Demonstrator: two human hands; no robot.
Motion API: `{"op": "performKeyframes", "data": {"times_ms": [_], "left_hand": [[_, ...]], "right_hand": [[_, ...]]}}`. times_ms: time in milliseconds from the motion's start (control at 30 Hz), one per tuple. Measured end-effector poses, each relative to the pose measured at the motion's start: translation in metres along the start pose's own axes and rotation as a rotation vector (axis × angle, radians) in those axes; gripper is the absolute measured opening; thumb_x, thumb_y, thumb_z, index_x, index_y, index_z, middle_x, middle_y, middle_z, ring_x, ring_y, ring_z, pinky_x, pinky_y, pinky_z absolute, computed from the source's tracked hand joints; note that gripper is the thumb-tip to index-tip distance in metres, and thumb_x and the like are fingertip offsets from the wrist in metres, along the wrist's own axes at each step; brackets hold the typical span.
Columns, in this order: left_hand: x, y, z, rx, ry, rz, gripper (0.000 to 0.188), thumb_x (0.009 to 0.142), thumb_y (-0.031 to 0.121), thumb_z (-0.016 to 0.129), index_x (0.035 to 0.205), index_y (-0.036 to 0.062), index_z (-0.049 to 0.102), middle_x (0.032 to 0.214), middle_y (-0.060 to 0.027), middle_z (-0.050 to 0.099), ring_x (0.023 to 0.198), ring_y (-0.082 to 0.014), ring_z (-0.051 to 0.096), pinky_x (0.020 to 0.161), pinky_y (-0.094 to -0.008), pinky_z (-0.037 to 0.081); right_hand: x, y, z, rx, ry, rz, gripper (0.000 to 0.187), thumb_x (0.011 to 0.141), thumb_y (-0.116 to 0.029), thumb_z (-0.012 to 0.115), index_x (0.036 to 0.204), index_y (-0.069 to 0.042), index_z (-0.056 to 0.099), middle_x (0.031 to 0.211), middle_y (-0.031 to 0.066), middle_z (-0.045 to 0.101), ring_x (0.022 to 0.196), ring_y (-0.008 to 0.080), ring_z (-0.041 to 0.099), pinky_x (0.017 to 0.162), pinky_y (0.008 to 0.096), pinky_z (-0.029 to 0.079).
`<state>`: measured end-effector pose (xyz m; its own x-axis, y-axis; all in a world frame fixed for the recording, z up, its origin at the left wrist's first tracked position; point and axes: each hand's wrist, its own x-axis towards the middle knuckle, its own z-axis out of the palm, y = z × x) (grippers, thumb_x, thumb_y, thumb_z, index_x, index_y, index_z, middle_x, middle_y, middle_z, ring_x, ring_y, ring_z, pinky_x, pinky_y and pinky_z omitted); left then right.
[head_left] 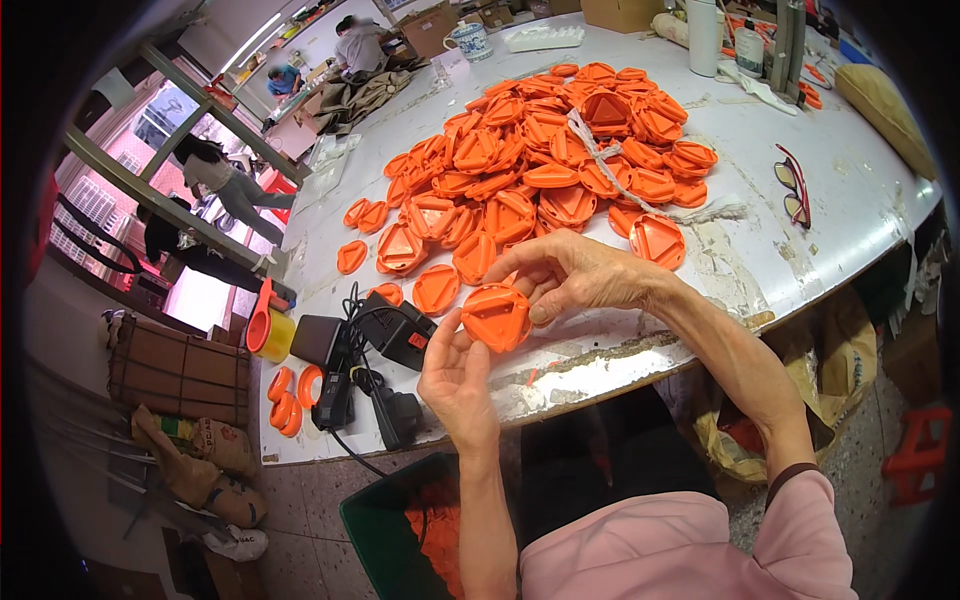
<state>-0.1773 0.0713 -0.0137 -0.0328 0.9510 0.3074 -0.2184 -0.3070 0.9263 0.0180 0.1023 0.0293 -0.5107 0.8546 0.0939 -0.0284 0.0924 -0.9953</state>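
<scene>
Between my two hands, just above the table's near edge, is a round orange plastic part (496, 318) with a raised triangle on its face. My left hand (459, 378) grips its lower left rim between thumb and fingers. From the upper right, my right hand (575, 275) holds the same part, thumb and fingers at its edge. Beyond them rises a large pile of similar orange parts (540, 150), with a few loose ones at its near left side. A frayed pale cord (598, 155) lies across the pile.
Black adapters with cables (395, 330) lie left of my hands, beside a yellow cup (272, 335) and several orange rings (284, 400). Red-framed glasses (793, 188) rest at the right. A green bin (375, 530) with orange material stands below the edge. Other people are in the background.
</scene>
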Motion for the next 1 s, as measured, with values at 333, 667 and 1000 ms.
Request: {"op": "performKeyframes", "data": {"times_ms": [333,667,1000], "left_hand": [[-0.0006,0.0030,-0.0011,0.001,-0.008,-0.021,0.036,0.085,-0.007,0.055,0.121,-0.0098,0.049,0.098,-0.0126,0.065,0.089,-0.0130,0.061,0.082,-0.0252,0.048],[-0.0006,0.0026,-0.0044,-0.025,-0.005,-0.054,0.037,0.085,-0.005,0.055,0.121,-0.0095,0.049,0.097,-0.0130,0.065,0.089,-0.0124,0.061,0.083,-0.0250,0.047],[0.0010,-0.0019,-0.0058,-0.011,-0.014,-0.006,0.034,0.088,-0.005,0.052,0.122,-0.0064,0.049,0.095,-0.0119,0.064,0.085,-0.0146,0.064,0.076,-0.0280,0.055]], "right_hand": [[-0.0010,-0.0012,0.0021,-0.057,0.087,0.004,0.051,0.069,-0.009,0.064,0.119,-0.001,0.057,0.074,0.0012,0.057,0.070,0.0102,0.053,0.068,0.0250,0.045],[-0.0008,0.0004,0.0013,-0.065,0.080,0.061,0.052,0.070,-0.014,0.064,0.119,0.002,0.056,0.081,0.0065,0.064,0.077,0.0128,0.058,0.074,0.0271,0.045],[-0.0016,0.0028,-0.0013,-0.033,0.066,0.102,0.053,0.071,-0.015,0.065,0.120,0.004,0.055,0.082,0.0091,0.066,0.079,0.0131,0.059,0.077,0.0260,0.043]]}}
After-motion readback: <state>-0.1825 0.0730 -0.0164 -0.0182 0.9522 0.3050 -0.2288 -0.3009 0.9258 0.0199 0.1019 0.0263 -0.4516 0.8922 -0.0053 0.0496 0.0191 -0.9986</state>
